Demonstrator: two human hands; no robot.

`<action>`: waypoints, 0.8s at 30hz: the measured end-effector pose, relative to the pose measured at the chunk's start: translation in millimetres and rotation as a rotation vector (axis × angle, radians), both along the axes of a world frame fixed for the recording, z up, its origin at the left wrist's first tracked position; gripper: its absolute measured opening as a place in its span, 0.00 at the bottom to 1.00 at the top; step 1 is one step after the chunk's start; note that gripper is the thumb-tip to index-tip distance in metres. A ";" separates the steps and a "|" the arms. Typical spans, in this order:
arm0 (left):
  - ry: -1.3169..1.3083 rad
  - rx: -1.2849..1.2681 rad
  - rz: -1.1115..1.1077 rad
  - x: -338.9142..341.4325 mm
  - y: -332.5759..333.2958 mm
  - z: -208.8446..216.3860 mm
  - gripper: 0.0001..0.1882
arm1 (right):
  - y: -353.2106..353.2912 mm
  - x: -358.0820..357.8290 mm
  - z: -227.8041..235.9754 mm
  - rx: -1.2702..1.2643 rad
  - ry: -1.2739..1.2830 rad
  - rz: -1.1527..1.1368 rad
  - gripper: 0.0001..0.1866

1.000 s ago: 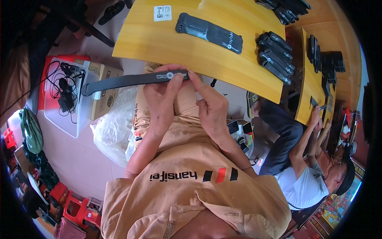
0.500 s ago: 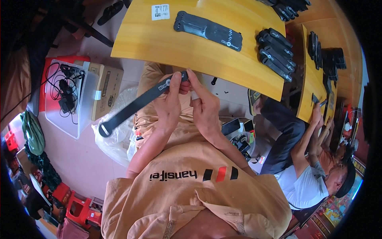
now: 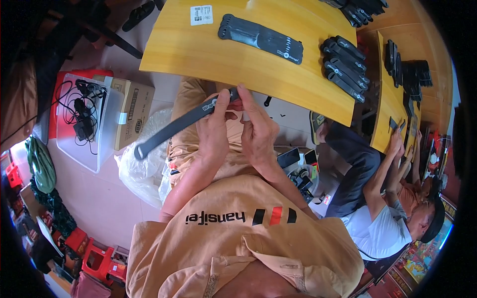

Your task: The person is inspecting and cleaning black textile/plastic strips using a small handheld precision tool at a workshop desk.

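A black storage strap (image 3: pixel 171 127) with a pale printed patch is held up before my lap. My left hand (image 3: pixel 214 130) is closed on it near the upper end, with the thumb on top. My right hand (image 3: pixel 259 133) meets it there, its fingers pinched at the tip of the same strap. Something small and pale shows between my right fingers, too little to name. The free end of the strap, with a loop in it, sticks out to the lower left. Beyond my hands, a flat row of black straps (image 3: pixel 261 38) lies on the yellow wooden table (image 3: pixel 198 54).
Bundled black straps (image 3: pixel 344 67) sit at the table's right side, and a white label (image 3: pixel 201 15) at its far left. On the floor at left are a clear bin (image 3: pixel 102 149) with cables, a cardboard box (image 3: pixel 134 111) and a plastic bag (image 3: pixel 144 169). A co-worker (image 3: pixel 377 228) sits at right.
The strap's looped end has swung up and a little to the right. Both my hands have shifted slightly to the right, still holding the strap.
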State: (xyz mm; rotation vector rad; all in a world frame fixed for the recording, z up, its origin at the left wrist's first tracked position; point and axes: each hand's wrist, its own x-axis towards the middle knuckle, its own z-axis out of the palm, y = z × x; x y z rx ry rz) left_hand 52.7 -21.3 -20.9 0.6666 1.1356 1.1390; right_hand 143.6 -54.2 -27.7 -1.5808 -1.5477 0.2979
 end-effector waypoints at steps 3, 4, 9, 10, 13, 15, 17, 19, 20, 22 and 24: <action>-0.296 -0.231 -0.028 -6.7 1.6 -10.6 0.12 | -1.6 5.5 0.2 -0.131 -0.051 0.042 0.21; -0.328 -0.292 -0.083 -8.1 0.9 -14.8 0.12 | -0.8 6.1 2.1 -0.250 0.244 0.011 0.21; -0.323 -0.350 -0.160 3.1 -11.3 4.1 0.13 | 12.5 36.5 26.8 -0.385 0.382 -0.038 0.25; -0.324 -0.350 -0.158 0.6 -7.5 1.4 0.13 | 9.1 36.8 31.9 -0.386 0.381 -0.035 0.25; -0.389 -0.344 -0.126 -11.2 -1.0 -2.8 0.14 | -2.5 37.4 41.6 -0.355 0.418 0.067 0.26; -0.386 -0.359 -0.143 -10.8 -1.4 -2.6 0.14 | -6.5 41.5 44.9 -0.483 0.269 0.178 0.28; -0.382 -0.372 -0.160 -11.0 -1.4 -2.6 0.14 | -9.4 37.0 42.0 -0.441 0.229 0.229 0.29; -0.382 -0.371 -0.126 -8.4 -0.9 -3.3 0.13 | -10.9 37.5 41.1 -0.400 0.182 0.281 0.31; -0.384 -0.371 -0.125 -6.7 -0.6 -3.3 0.13 | -11.5 38.3 41.3 -0.436 0.139 0.259 0.31; -0.350 -0.356 -0.134 -5.4 -1.3 -1.9 0.12 | -12.6 38.6 40.6 -0.472 0.098 0.237 0.32; -0.345 -0.343 -0.123 -5.4 -2.4 -2.2 0.12 | -12.9 40.8 37.0 -0.478 0.067 0.249 0.33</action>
